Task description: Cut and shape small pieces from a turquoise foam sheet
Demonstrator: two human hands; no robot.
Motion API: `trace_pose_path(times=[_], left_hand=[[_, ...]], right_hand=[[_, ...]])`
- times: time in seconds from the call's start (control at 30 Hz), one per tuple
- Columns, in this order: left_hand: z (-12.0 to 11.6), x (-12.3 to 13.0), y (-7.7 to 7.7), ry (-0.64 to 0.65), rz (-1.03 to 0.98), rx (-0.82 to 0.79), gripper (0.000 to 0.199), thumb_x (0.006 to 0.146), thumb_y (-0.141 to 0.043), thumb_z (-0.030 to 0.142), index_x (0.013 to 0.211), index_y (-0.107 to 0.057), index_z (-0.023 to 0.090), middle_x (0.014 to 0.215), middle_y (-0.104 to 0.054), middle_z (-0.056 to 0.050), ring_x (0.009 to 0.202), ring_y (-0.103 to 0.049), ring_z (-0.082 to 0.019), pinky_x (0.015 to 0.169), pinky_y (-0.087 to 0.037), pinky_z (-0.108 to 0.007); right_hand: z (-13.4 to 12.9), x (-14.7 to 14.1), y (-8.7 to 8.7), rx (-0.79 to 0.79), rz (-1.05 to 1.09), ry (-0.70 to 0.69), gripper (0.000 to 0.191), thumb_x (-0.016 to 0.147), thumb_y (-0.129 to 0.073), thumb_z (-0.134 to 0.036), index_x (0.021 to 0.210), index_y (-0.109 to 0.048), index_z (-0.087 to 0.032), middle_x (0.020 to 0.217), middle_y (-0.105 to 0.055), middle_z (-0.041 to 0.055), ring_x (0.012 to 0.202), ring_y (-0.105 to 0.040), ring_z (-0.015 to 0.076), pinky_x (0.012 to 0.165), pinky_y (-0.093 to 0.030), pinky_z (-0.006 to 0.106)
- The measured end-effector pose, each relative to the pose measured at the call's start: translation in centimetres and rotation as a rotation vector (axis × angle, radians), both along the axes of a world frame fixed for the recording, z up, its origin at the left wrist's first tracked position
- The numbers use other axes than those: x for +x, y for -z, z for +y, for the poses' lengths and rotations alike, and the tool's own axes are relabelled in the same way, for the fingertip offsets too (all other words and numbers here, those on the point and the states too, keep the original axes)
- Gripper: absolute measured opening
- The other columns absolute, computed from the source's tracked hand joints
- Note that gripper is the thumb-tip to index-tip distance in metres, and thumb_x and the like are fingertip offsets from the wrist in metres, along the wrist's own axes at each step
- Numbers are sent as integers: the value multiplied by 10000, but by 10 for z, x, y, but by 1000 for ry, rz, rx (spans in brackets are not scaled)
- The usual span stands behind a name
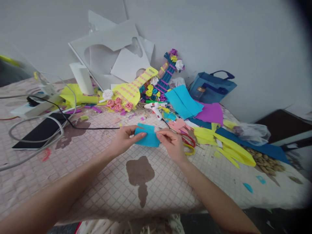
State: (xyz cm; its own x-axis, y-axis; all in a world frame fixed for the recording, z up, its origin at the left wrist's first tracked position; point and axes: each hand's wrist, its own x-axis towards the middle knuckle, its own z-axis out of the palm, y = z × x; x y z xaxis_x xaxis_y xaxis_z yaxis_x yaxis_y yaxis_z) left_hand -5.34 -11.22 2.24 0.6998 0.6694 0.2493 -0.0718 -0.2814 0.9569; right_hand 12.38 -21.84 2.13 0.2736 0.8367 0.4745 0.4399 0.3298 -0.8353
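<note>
A small folded piece of blue paper (147, 139) is held above the middle of the table. My left hand (125, 138) grips its left side, thumb on top. At its right edge, my right hand (172, 141) pinches the paper between thumb and fingers. Just behind the hands lies a white glue gun (156, 109). Scissors with red and yellow handles (188, 139) rest right beside my right hand, partly hidden. Pink paper scraps (180, 125) lie behind that hand.
Behind stand a yellow paper guitar (129, 92), a blue one (167, 78) and a blue bag (212, 87). Yellow paper (234, 151) and peanuts (264, 162) lie right. A black tablet (42, 131), cables and a power strip (36, 105) occupy the left.
</note>
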Motion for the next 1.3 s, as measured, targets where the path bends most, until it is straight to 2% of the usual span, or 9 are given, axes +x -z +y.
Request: trace_pose_path(times=[0.13,0.23,0.37,0.47,0.67,0.77,0.93,1.13,1.3], left_hand=[[0,1,3,-74,15,-79,284,781,-649,418,736,-665,137,614,-615,-10,571,-541,-127,541,-445,-248],[2,2,1,-122,14,-117,304,781,-639,441,714,-650,145,575,-602,-5,529,-533,-124,483,-407,-235],[6,4,2,-64,2,-152,337,743,-677,448,891,-650,147,630,-648,-26,585,-590,-157,509,-426,-247],[8,5,5,-102,27,-170,407,706,-715,426,976,-615,139,593,-632,-6,550,-577,-151,503,-409,-247],[9,4,6,-185,-2,-244,491,708,-717,366,1099,-527,137,507,-504,73,475,-467,-87,469,-344,-201],[9,4,6,-178,-36,-268,489,724,-705,340,1119,-475,168,514,-479,91,485,-465,-82,481,-375,-191],[7,4,8,-174,-35,-210,346,763,-657,319,975,-407,207,486,-453,113,466,-448,-79,475,-390,-182],[6,3,1,-159,14,-78,179,820,-580,334,881,-486,194,502,-448,84,457,-445,-76,484,-410,-192],[5,2,-3,-107,101,39,277,816,-597,404,926,-657,157,645,-588,-8,541,-501,-103,485,-401,-212]], right_hand=[[1,-1,4,-118,96,-60,207,806,-644,-344,976,-672,-227,861,-651,26,762,-596,153,653,-481,275],[3,-1,6,-178,205,-79,314,783,-658,-336,1076,-612,-232,736,-587,-14,672,-560,134,601,-456,261],[8,2,8,-167,355,-23,367,760,-666,-315,1098,-548,-236,658,-538,-48,633,-532,125,587,-437,256],[10,4,8,-160,401,-3,401,754,-670,-323,1119,-523,-248,633,-518,-60,609,-513,120,565,-429,250],[7,-1,7,-195,374,-159,642,779,-663,-365,1326,-332,-311,662,-536,-59,601,-522,140,587,-457,284],[7,-1,11,-160,353,-158,525,784,-663,-350,1238,-406,-302,699,-551,-51,613,-526,130,574,-444,259],[10,3,14,-154,204,-70,144,802,-630,-340,874,-601,-220,727,-545,-18,624,-482,112,552,-392,231],[11,3,14,-156,243,1,175,782,-631,-368,846,-630,-206,753,-571,1,640,-470,120,567,-389,242],[12,5,16,-165,300,4,194,768,-640,-381,834,-624,-200,739,-553,-5,633,-463,118,559,-387,239]])
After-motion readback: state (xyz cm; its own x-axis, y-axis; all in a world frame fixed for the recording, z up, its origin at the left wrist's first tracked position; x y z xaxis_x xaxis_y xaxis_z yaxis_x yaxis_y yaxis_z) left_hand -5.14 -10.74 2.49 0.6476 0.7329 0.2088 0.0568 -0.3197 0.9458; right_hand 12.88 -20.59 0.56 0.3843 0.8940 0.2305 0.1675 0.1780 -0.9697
